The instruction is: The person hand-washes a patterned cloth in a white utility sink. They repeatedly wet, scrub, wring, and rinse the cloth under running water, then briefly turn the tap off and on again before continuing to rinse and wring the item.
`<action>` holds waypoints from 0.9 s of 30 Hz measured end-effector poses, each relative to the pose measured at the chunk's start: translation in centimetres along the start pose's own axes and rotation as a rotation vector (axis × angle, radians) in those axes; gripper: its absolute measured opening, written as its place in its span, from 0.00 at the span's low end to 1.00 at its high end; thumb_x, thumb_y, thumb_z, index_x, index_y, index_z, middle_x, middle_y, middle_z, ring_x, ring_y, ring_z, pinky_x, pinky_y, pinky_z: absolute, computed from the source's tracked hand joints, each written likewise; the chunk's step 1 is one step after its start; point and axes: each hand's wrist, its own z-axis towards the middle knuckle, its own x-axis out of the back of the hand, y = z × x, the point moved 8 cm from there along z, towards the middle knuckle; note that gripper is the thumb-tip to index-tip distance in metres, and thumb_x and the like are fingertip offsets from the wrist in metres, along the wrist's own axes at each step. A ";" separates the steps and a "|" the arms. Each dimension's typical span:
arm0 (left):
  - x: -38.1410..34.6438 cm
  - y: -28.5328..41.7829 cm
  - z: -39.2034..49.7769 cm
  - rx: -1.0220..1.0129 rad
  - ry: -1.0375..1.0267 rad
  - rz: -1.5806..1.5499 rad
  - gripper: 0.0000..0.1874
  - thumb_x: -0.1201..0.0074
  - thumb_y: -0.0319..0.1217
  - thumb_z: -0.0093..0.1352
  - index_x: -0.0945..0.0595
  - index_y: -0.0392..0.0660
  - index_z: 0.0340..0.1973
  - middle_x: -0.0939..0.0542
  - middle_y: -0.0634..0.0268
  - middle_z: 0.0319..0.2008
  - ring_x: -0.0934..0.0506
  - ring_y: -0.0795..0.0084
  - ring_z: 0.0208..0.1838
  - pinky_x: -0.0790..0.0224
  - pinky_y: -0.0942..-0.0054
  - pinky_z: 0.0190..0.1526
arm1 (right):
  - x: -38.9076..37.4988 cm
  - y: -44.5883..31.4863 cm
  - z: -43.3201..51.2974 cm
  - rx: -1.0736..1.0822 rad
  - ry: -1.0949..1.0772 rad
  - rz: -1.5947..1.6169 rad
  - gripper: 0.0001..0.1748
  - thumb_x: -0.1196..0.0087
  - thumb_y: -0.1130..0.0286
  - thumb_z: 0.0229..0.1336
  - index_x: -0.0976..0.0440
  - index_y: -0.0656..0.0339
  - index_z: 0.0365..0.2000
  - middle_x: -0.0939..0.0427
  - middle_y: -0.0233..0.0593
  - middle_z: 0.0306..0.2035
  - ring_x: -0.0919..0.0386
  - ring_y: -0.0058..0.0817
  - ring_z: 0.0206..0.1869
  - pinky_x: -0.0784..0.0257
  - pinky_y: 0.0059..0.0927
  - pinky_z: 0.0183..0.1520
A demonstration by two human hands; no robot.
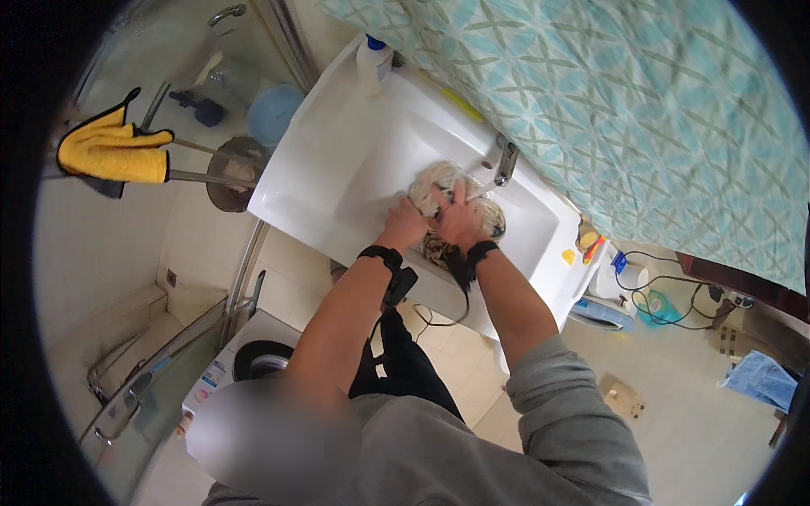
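Note:
Wet bundled cloth with pale and dark patterned parts [440,174] lies in the white washbasin [304,183], below the chrome tap [506,164]. Water appears to run from the tap onto it. My left hand [406,222] is at the bundle's left edge with its fingers curled; whether it grips the cloth cannot be told. On top of the bundle rests my right hand [457,215], fingers spread and pressed to the cloth. Dark straps circle both wrists, and a cable hangs below the basin's front edge.
A white bottle with a blue cap [374,60] stands at the basin's back left corner. A patterned curtain [601,95] hangs behind the tap. A yellow cloth [114,152] hangs over a rail at left. Yellow soap-like piece [568,257] lies on the basin's right rim.

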 end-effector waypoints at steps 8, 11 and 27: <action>0.6 0.2 2.1 0.079 -0.161 -0.157 0.42 0.44 0.41 0.74 0.43 0.33 0.76 0.27 0.38 0.69 0.27 0.39 0.70 0.29 0.52 0.68 | 0.5 0.1 -1.2 -0.060 0.019 0.009 0.40 0.41 0.44 0.65 0.37 0.35 0.74 0.42 0.57 0.73 0.41 0.65 0.72 0.34 0.62 0.70; 0.7 -0.2 2.0 0.192 -0.119 -0.319 0.42 0.43 0.43 0.74 0.43 0.38 0.78 0.28 0.38 0.70 0.28 0.42 0.72 0.30 0.51 0.68 | 0.1 2.8 -1.7 -0.262 -0.045 -0.041 0.42 0.39 0.45 0.64 0.39 0.40 0.75 0.42 0.57 0.73 0.44 0.69 0.74 0.36 0.64 0.72; 1.0 1.5 1.9 0.038 0.045 -0.426 0.57 0.24 0.49 0.59 0.38 0.43 0.76 0.27 0.43 0.68 0.26 0.48 0.69 0.29 0.55 0.67 | -0.3 6.5 -2.9 -0.414 0.505 0.336 0.34 0.39 0.71 0.58 0.31 0.53 0.65 0.32 0.57 0.68 0.26 0.57 0.62 0.26 0.50 0.66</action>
